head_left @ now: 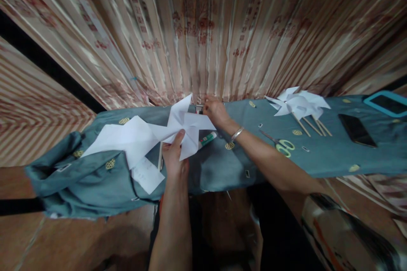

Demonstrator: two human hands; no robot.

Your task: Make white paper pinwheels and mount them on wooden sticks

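Note:
My left hand (pixel 175 154) grips a white paper pinwheel (pixel 187 129), the thumb pressed on its folded middle. Beyond the pinwheel, at the back of the cloth-covered table, my right hand (pixel 216 112) has its fingers curled together at a small box (pixel 199 109). What those fingers hold, if anything, is too small to make out. Partly under the pinwheel lies a green and white glue stick (pixel 208 139). Left of it, white paper sheets (pixel 127 135) and a slip of paper with faint writing (pixel 148 174) rest on the cloth.
To the right lie several paper pinwheels on wooden sticks (pixel 300 103), scissors with pale green handles (pixel 284 147), a black phone (pixel 358 130) and a blue-framed device (pixel 388 103). A patterned curtain (pixel 203 29) hangs behind the narrow table, whose green cloth (pixel 219 171) bunches at the left.

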